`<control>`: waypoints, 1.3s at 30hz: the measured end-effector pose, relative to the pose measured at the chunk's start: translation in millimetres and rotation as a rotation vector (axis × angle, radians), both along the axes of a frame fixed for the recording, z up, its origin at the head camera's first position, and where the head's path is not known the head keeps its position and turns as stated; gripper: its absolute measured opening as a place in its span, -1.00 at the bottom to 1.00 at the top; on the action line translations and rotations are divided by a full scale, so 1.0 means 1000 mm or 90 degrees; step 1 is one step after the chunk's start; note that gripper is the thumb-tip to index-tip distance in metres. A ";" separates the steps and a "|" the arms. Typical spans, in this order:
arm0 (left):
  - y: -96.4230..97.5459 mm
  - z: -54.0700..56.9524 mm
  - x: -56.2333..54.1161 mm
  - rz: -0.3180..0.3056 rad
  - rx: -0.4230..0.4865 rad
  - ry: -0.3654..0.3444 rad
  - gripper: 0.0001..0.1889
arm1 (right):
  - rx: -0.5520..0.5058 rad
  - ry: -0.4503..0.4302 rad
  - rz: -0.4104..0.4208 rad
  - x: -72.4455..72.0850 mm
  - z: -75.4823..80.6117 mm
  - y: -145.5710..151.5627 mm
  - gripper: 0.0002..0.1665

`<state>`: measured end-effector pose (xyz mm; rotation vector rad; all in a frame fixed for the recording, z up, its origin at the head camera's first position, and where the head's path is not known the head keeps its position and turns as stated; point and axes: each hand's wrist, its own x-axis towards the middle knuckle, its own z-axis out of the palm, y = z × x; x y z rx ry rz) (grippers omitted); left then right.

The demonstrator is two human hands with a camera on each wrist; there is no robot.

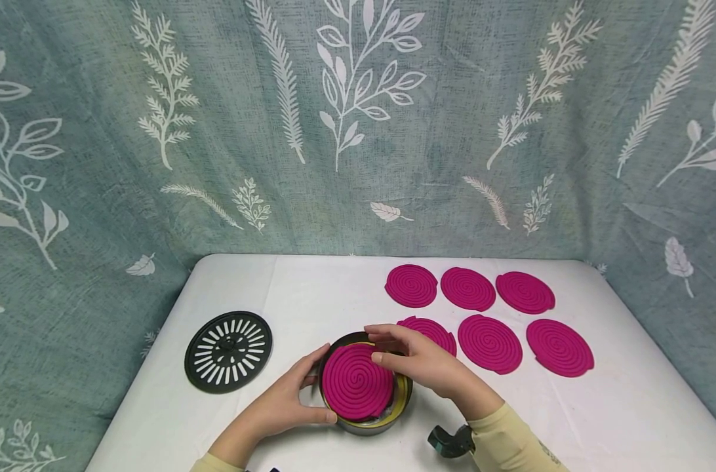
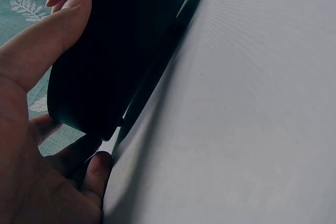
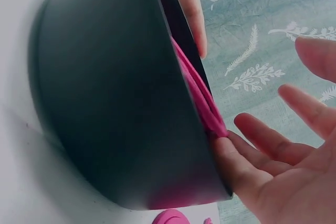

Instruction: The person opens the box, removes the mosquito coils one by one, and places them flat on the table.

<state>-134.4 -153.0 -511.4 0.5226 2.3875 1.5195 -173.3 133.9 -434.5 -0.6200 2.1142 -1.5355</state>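
A dark round container (image 1: pixel 366 429) with a yellowish inside stands near the front middle of the table. My left hand (image 1: pixel 287 403) grips its left side, thumb at the near rim and fingers round the far side; the left wrist view shows the thumb along the dark wall (image 2: pixel 115 40). A pink spiral coaster (image 1: pixel 357 381) lies tilted in the container's mouth. My right hand (image 1: pixel 419 360) is over the right rim with its fingers spread. In the right wrist view, one finger touches the edge of the pink coaster (image 3: pixel 197 90) at the rim.
Several more pink spiral coasters (image 1: pixel 489 344) lie flat in two rows at the right and back of the white table (image 1: pixel 328 288). A black slotted round lid (image 1: pixel 268 341) lies to the left. A patterned green curtain (image 1: pixel 216 131) hangs behind and at the sides.
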 end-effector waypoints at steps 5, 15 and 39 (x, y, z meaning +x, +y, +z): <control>0.000 0.000 0.001 -0.001 0.003 -0.002 0.20 | -0.042 -0.034 -0.003 0.000 -0.001 0.002 -0.33; 0.000 -0.002 -0.001 0.002 -0.002 -0.004 0.21 | -0.083 -0.085 -0.006 0.001 -0.001 0.004 -0.36; 0.000 0.000 0.000 -0.001 -0.008 -0.003 0.17 | -0.130 -0.216 0.020 0.006 -0.011 0.004 -0.28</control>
